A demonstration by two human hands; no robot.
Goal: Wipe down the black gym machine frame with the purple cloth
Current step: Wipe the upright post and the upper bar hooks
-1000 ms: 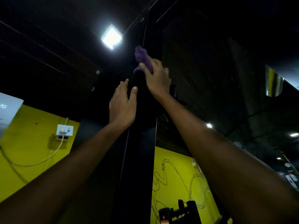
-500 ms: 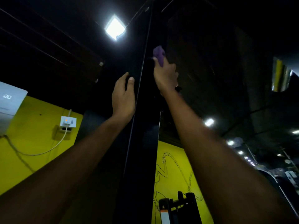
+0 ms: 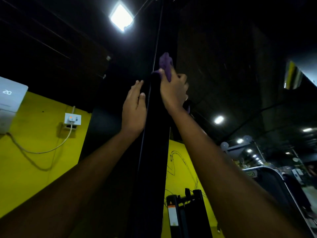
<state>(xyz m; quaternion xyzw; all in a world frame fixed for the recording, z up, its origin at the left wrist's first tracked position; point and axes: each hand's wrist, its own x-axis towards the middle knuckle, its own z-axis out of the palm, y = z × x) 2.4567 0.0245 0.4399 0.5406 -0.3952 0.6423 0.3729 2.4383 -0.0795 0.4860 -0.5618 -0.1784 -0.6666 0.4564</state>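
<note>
A tall black upright of the gym machine frame (image 3: 154, 152) rises through the middle of the view toward the dark ceiling. High on the post, my right hand (image 3: 172, 91) grips the purple cloth (image 3: 166, 65) and presses it against the frame; the cloth bunches above my fingers. My left hand (image 3: 134, 110) lies flat with straight fingers on the left side of the same post, a little lower than the right. Both arms reach upward.
A yellow wall (image 3: 34, 152) is behind, with a white socket and cable (image 3: 72, 119) and a white unit (image 3: 10, 103) at the left. A ceiling light (image 3: 121, 17) shines above. Black weight equipment (image 3: 185, 212) stands at the bottom; other gym machines (image 3: 274, 177) are at the right.
My right hand with the cloth slid from the left of the post to its right side and now sits slightly lower. My left hand stayed on the post.
</note>
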